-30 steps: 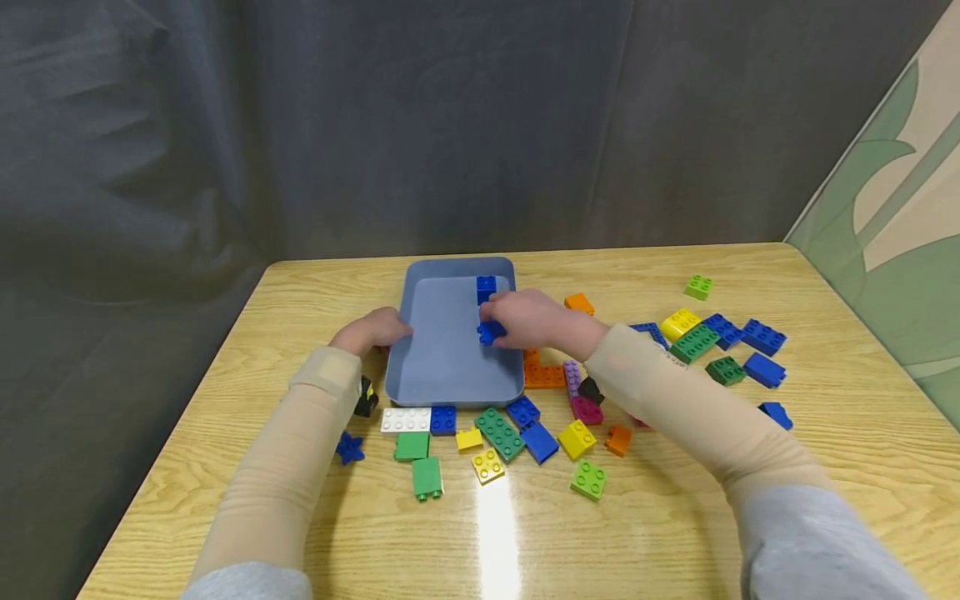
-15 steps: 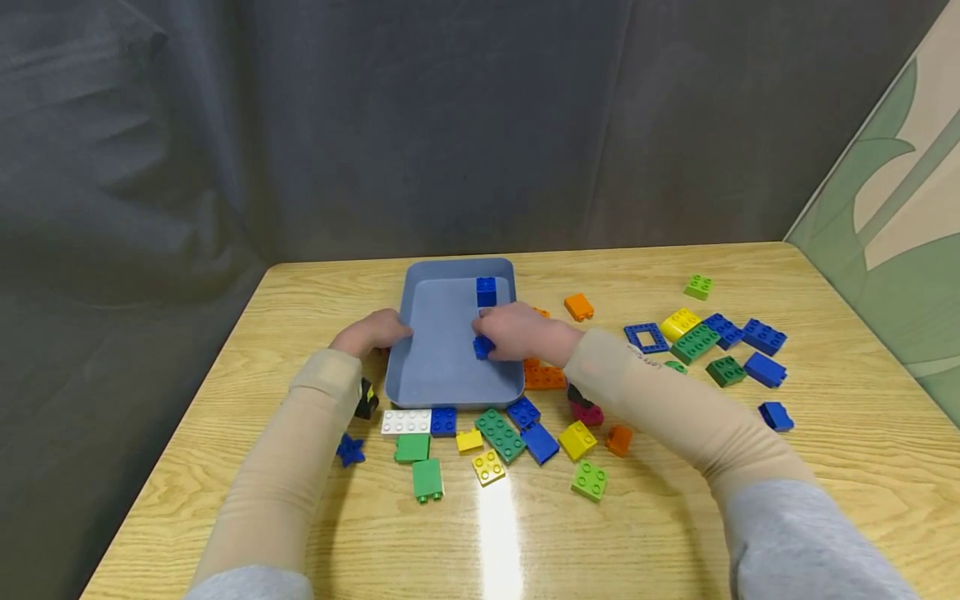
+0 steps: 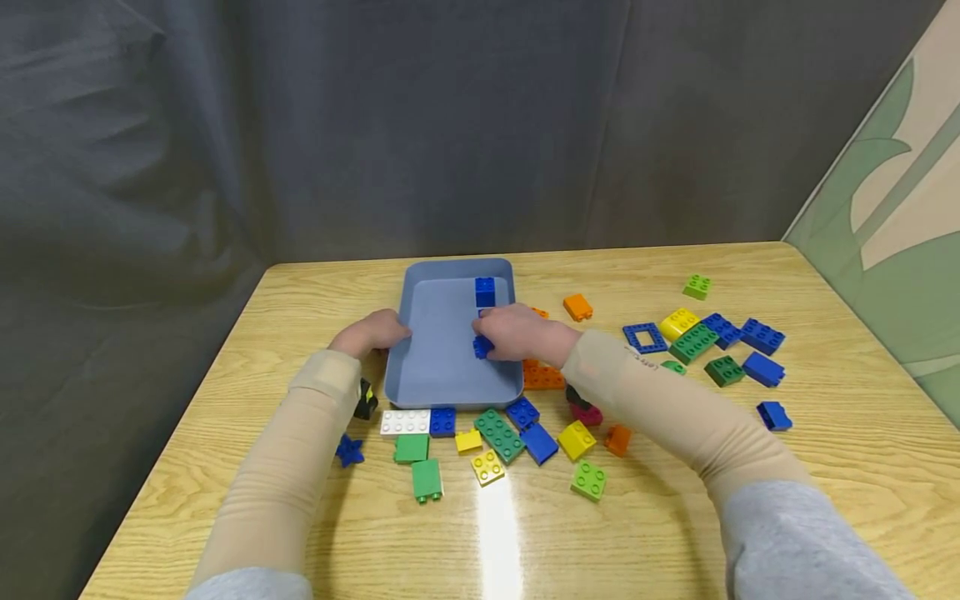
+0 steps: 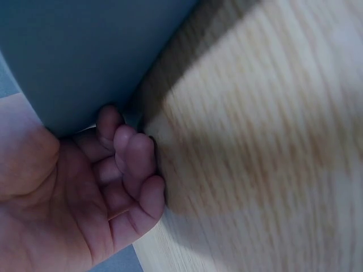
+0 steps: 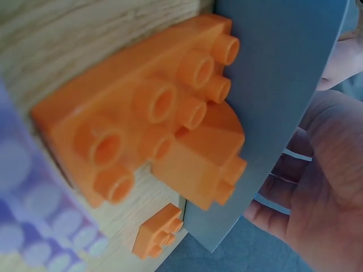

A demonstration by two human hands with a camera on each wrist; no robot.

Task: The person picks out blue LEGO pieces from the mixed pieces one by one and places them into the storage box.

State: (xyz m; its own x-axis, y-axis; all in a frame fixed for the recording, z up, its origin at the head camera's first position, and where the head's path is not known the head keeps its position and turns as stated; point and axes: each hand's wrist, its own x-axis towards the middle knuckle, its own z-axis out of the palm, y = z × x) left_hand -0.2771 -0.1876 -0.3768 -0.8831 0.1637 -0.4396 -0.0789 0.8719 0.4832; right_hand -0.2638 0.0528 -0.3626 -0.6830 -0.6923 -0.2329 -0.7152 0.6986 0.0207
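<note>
A grey-blue tray lies on the table. My left hand grips its left rim, thumb over the edge; in the left wrist view the fingers curl outside the tray wall. My right hand reaches over the right rim and holds a blue toy brick low inside the tray, its studs towards me. A bit of blue shows just beyond those fingers. Farther back in the tray stands another blue brick. In the right wrist view the tray wall hides the held brick and the fingertips.
Orange bricks lie close against the tray's right side, under my right wrist. In front are a white brick, a green brick and several others. More bricks, including a blue square frame, lie to the right.
My right hand has moved slightly left and towards me inside the tray with the blue brick. The forearm's shift uncovers the blue frame. My left hand stays on the rim.
</note>
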